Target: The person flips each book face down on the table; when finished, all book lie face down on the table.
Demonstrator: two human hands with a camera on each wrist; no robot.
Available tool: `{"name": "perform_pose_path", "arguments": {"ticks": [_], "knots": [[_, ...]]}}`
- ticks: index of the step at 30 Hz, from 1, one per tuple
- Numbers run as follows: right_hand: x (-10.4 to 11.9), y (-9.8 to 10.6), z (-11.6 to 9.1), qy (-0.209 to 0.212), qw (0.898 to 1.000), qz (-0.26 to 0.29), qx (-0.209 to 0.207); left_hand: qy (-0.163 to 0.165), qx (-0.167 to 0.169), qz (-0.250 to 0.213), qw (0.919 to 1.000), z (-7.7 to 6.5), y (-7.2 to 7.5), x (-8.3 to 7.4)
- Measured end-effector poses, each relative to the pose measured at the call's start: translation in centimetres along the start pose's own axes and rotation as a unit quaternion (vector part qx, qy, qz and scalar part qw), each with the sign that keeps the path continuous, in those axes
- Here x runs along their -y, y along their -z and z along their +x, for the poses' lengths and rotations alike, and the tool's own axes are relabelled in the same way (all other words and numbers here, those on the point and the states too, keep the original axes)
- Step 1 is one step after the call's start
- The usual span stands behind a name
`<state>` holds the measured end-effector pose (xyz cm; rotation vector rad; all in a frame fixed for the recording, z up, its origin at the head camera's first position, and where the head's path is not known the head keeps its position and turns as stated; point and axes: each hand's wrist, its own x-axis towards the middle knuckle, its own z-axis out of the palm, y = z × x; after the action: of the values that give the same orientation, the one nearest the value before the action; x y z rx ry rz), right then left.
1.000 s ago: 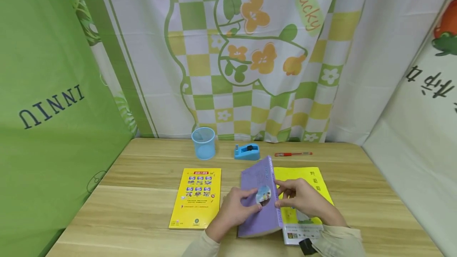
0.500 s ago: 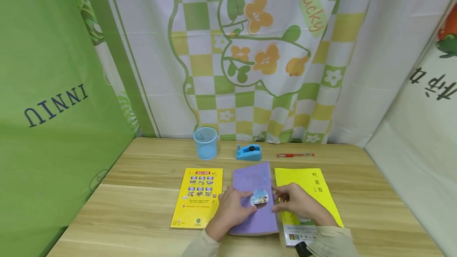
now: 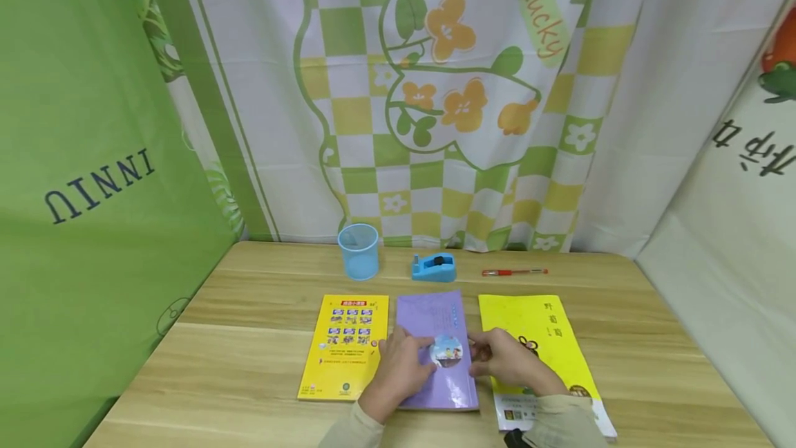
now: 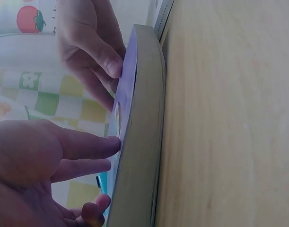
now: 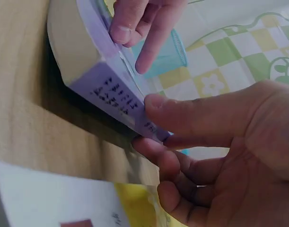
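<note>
A thick purple book (image 3: 459, 382) with a round picture on its cover lies between two yellow books. My left hand (image 3: 400, 368) rests on this cover, thumb and fingers fairly straight, as the left wrist view also shows. At the spine, my right hand (image 3: 506, 361) pinches the purple book's edge. In the right wrist view, its thumb (image 5: 175, 113) is on the cover side and a fingertip is at the lower spine edge, which stands raised off the table. Below my right hand is the right yellow book (image 3: 562, 351); the left yellow book (image 3: 345, 348) is beside my left hand.
Along the back of the wooden table (image 3: 205, 365) stand a blue mesh pen cup (image 3: 358, 254) and a blue tape dispenser (image 3: 434, 268). A red pen (image 3: 515, 272) lies to their right. Behind them hangs a patterned curtain (image 3: 435, 192).
From a steep tilt with its spine up, the purple book has come down nearly flat and shifted left. Both hands stayed on it, the right moving left and down with the spine.
</note>
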<state>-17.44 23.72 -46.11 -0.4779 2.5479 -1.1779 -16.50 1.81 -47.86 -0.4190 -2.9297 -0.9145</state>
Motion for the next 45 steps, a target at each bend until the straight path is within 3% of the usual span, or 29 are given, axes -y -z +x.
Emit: {"name": "perform_pose_path", "arguments": {"ticks": [12,19,26,33,40,45], "knots": [[0.4,-0.5,0.1,-0.011,1.0,-0.014,0.009,0.001,0.002,0.011,0.9999,0.0,-0.3,0.1],[0.2,-0.6,0.1,0.015,0.998,-0.063,0.008,-0.005,0.003,0.013,0.9999,0.0,-0.4,0.1],[0.2,-0.6,0.0,-0.002,0.998,-0.068,0.004,-0.013,-0.003,0.017,0.9998,-0.2,-0.4,-0.1],[0.0,-0.7,-0.1,0.017,0.997,-0.072,0.0,-0.016,-0.006,0.019,0.9997,-0.3,-0.4,-0.2],[0.8,-0.4,-0.2,-0.031,0.998,-0.044,-0.037,-0.032,-0.001,0.014,0.9994,-0.1,-0.3,0.2],[1.7,-0.2,-0.3,-0.008,0.997,-0.023,-0.075,-0.042,0.005,-0.016,0.999,0.3,0.3,0.0]]}}
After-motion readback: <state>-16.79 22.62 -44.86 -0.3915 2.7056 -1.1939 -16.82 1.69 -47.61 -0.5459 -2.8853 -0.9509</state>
